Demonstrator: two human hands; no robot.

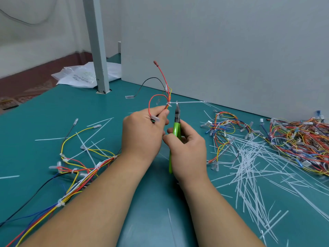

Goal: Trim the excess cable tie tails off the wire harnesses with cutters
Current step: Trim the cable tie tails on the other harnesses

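- Rt: cut tails (249,166) litter the surface (53,113); harness pile (293,145) far rt.
- Spare harness (80,172) near lt; post (97,50) and bag (83,75) far lt.
- L hand (144,132) grips held harness (165,97), centre, above the surface; its tie tail (190,102) runs level, pointing rt.
- R hand (187,150) clasps green cutters (177,122), tips up at the tail.

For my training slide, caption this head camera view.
Left hand grips a wire harness; right hand holds green cutters at its cable tie tail.

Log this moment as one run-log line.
left hand: pinches wire harness below tie | right hand: holds green cutters, blades at cable tie tail | table: trimmed tails scattered
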